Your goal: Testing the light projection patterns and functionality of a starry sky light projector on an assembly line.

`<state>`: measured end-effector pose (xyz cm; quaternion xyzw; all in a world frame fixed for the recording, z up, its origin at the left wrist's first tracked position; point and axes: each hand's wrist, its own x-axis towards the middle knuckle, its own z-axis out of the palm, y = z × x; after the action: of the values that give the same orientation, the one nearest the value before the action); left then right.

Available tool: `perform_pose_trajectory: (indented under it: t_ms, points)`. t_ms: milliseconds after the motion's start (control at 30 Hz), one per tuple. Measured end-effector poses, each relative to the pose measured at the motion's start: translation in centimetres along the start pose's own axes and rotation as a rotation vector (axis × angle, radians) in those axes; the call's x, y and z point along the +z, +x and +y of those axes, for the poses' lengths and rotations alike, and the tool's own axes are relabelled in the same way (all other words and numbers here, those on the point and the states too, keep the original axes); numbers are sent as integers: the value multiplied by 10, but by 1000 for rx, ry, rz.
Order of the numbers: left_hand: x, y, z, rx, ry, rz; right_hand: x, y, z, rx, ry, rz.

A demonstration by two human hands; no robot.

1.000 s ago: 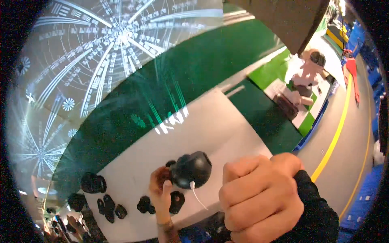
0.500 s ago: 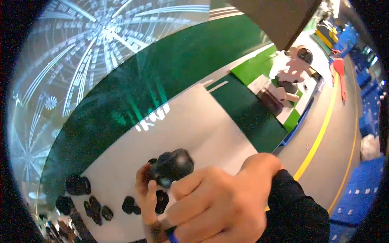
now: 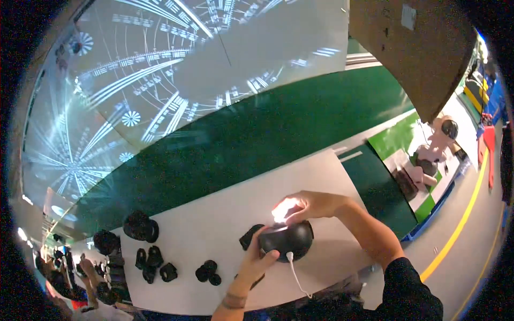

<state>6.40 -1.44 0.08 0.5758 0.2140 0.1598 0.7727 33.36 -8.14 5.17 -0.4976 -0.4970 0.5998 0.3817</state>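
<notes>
Your left grip [image 3: 258, 262] was clamped on the near left flank of the black lamp [image 3: 293, 243], which sat between your two hands over the pale counter [image 3: 187, 230]. Its rounded body lay longest from side to side, and its glowing end faced up and away from you, under your right grip [image 3: 310, 205]. Those fingers curled over the glow, hiding part of that end; you could not tell whether they had closed on anything. One white cable [image 3: 298, 282] left the lamp's near side and ran to the right of your left grip, toward the counter's near edge. Just beyond your left fingers lay one black block [image 3: 249, 237], partly hidden by them. Left of that grip you had three small black pieces [image 3: 203, 273], then four more black parts [image 3: 155, 257]. Well beyond your right grip, one brown cardboard panel [image 3: 399, 59] blocked the view.
</notes>
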Motion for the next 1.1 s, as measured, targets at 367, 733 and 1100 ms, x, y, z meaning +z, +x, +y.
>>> perform_pose_trajectory:
  t_ms: [367, 733, 1100]
  points:
    - [-3, -2, -2, -52, 171, 19, -3, 19, 19, 112, -54, -59]
    - [4, -1, 1, -20, 128, 70, 1, 18, 29, -64, 22, -72]
    - [6, -4, 5, -52, 174, 121, -1, 23, 39, -87, 43, -70]
